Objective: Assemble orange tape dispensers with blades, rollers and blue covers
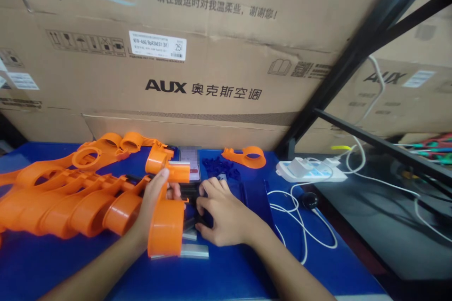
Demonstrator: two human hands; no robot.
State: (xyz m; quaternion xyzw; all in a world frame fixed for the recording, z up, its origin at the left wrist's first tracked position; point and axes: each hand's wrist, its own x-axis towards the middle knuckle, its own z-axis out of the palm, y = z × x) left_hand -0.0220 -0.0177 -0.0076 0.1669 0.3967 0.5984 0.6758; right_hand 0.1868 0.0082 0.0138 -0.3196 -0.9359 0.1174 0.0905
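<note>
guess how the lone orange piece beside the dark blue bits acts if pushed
The lone orange piece would probably slide rather than roll, as its ring's opening appears to face up; thin walls suggest it's light and may flex slightly.

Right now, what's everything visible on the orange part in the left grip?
The orange part is glossy, apparently plastic: a wide, curved ring at the near end, with a narrow neck running away to a smaller end. The left grip holds the neck and hides some of it. The ring overlaps metal strips in view; contact can't be told.
</note>
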